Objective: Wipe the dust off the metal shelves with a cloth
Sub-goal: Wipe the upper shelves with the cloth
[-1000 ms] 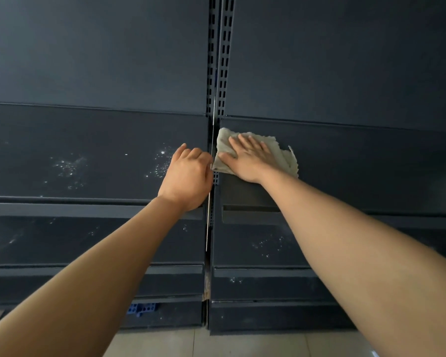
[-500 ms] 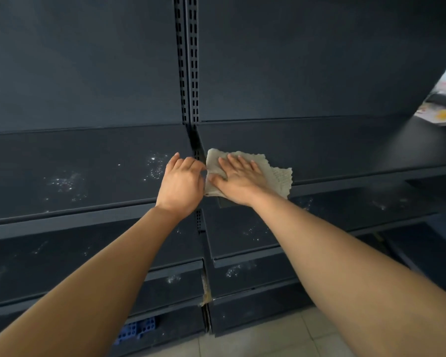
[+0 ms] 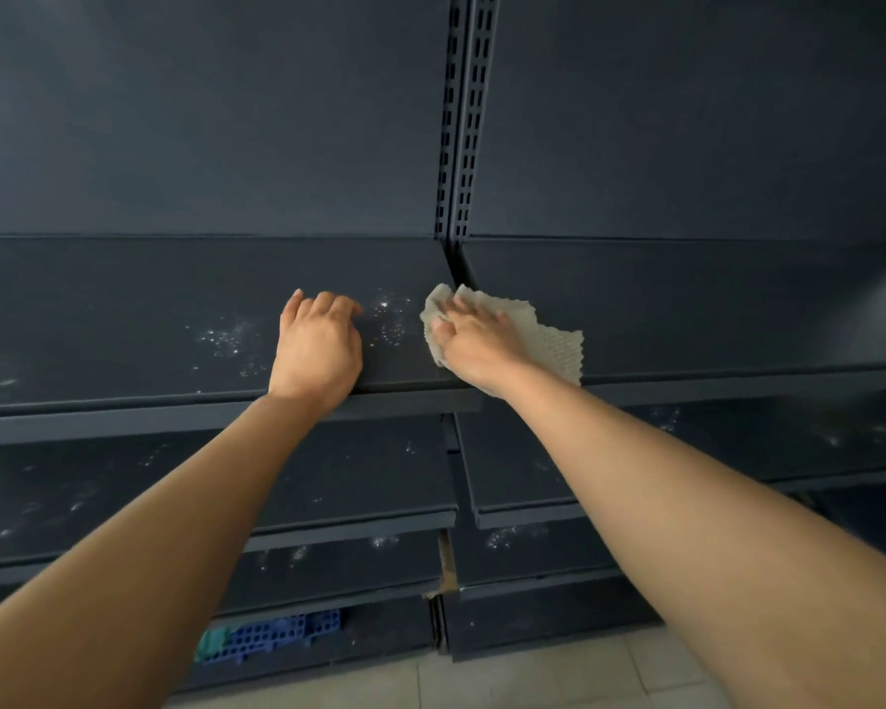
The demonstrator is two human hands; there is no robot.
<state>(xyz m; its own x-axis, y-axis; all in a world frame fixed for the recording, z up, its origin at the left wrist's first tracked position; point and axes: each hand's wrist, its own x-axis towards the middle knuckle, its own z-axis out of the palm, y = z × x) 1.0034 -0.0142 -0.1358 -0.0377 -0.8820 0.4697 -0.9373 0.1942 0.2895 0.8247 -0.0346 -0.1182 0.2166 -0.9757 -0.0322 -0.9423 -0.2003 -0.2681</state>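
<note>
Dark metal shelves fill the view in two bays. On the upper left shelf (image 3: 124,319) lie white dust specks (image 3: 390,319). My right hand (image 3: 474,345) presses a pale waffle-textured cloth (image 3: 548,345) flat where the left shelf meets the upper right shelf (image 3: 712,309), fingers spread over the cloth. My left hand (image 3: 318,345) rests on the left shelf near its front edge, fingers curled, holding nothing. The dust specks lie between my two hands.
A slotted upright post (image 3: 464,120) divides the two bays. Lower shelves (image 3: 328,483) with more dust specks step out below. A blue plastic grid crate (image 3: 272,634) sits under the bottom left shelf. Pale floor tiles (image 3: 533,678) show at the bottom.
My right hand has slid the cloth leftward over the gap onto the left shelf's end. My left hand has moved left, away from the cloth. The view has swung back to the left.
</note>
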